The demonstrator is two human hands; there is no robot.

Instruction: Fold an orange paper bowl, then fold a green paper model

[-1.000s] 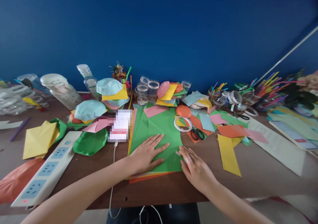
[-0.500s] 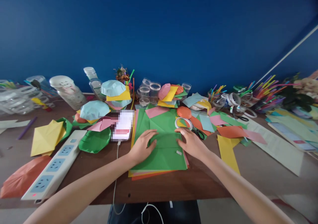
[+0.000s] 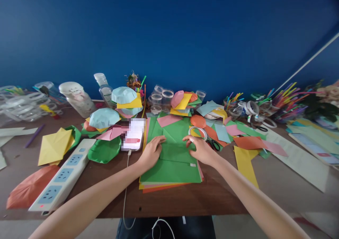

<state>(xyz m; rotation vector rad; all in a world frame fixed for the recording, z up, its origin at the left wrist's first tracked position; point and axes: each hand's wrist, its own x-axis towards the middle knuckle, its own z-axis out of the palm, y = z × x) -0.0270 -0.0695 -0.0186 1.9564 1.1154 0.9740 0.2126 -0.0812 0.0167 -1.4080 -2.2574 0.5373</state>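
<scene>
A large green paper sheet (image 3: 172,172) lies on a stack of paper, with orange, pink and yellow edges (image 3: 164,186) showing along its near side. A folded flap of the green sheet crosses its middle, with a crease running across. My left hand (image 3: 152,153) rests on the flap's left part, fingers spread and pressing down. My right hand (image 3: 200,150) lies on the flap's right part, fingertips near its far edge. A small white scrap (image 3: 192,165) sits on the green paper just below my right hand. Neither hand grips anything.
A tape roll (image 3: 197,132) and black-handled scissors (image 3: 213,144) lie just beyond my right hand. A phone with a blurred screen (image 3: 134,135) is left of the stack. A white power strip (image 3: 62,175), folded paper shapes, loose coloured sheets and clear cups crowd the wooden table.
Both hands have slid away from me across the green sheet, and a creased flap now shows under them. The whole view has shifted slightly.
</scene>
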